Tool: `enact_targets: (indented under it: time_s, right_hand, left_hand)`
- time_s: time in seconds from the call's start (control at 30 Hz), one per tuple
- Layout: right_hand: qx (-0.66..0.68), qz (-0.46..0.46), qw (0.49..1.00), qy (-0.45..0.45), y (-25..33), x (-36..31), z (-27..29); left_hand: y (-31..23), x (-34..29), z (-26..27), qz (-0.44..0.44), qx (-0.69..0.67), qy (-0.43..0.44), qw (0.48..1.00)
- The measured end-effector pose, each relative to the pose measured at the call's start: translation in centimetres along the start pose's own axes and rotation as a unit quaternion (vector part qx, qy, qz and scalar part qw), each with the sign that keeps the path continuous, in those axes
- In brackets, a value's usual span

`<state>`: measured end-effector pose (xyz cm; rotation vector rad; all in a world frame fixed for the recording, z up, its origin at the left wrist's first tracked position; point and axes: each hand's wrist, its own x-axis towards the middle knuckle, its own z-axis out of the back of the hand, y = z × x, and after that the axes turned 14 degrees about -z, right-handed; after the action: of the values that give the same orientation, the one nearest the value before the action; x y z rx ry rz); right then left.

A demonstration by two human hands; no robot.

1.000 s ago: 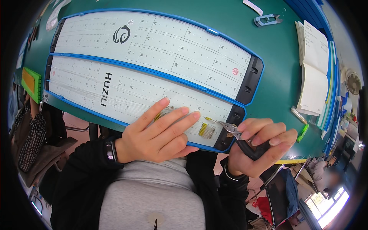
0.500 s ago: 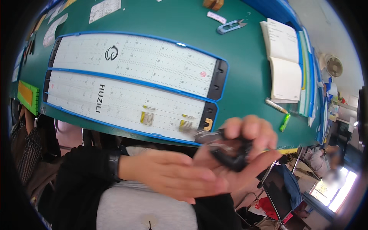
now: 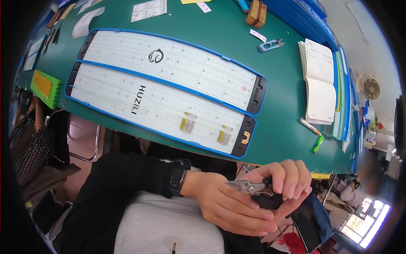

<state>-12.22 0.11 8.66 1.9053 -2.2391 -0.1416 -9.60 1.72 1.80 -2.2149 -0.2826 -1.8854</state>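
Small pliers with silver jaws and black handles are in my right hand, its fingers curled round the handles. The jaws point left, above the back of my left hand. That hand, below a dark wristwatch, lies with fingers stretched out against the right hand, under the pliers; its thumb is hidden. Beyond my hands, a long blue-rimmed case lies spread open on the green table, both white panels marked with dotted lines. Two small yellow-topped bundles of thin strands sit on the near panel.
Far right on the table are blue thread snips, a wooden block and an open notebook. A pen and a green tube lie nearer. At left is a green-and-orange board, beside another person's arm.
The view has shifted, so the case sits further right and lower. My left hand has moved right against the right hand, and the pliers' jaws now show above it.
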Motion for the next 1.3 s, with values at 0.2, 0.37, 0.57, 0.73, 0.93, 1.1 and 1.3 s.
enact_targets:
  time_s: [0.2, 0.37, 0.57, 0.73, 0.93, 1.1, 1.3]
  right_hand:
    - [-0.139, 0.011, 0.990, 0.000, 2.8, 1.7, 0.4]
    - [-0.382, 0.083, 0.920, 0.027, 4.0, 4.3, 4.0]
    - [-0.428, 0.011, 0.904, 0.002, 1.7, 5.5, 7.6]
    - [-0.441, 0.009, 0.898, 0.004, 1.5, 5.4, 7.6]
    - [-0.455, -0.015, 0.890, 0.019, 1.3, 5.4, 7.5]
    - [-0.457, -0.032, 0.889, 0.032, 1.9, 5.2, 7.5]
    - [-0.450, -0.023, 0.892, 0.043, 1.9, 5.2, 7.8]
  left_hand:
    - [2.3, 3.7, 5.6, 0.020, -0.145, 0.218, 0.965]
    - [4.1, 2.1, 10.7, 0.140, -0.034, 0.329, 0.933]
    - [3.7, 0.1, 11.3, 0.159, 0.177, 0.566, 0.789]
    - [4.0, -0.7, 11.2, 0.060, 0.226, 0.590, 0.773]
    - [3.9, -1.0, 11.1, 0.077, 0.216, 0.568, 0.790]
    - [3.8, -1.3, 10.9, 0.077, 0.220, 0.556, 0.798]
    - [3.8, -1.3, 10.9, 0.078, 0.225, 0.544, 0.805]
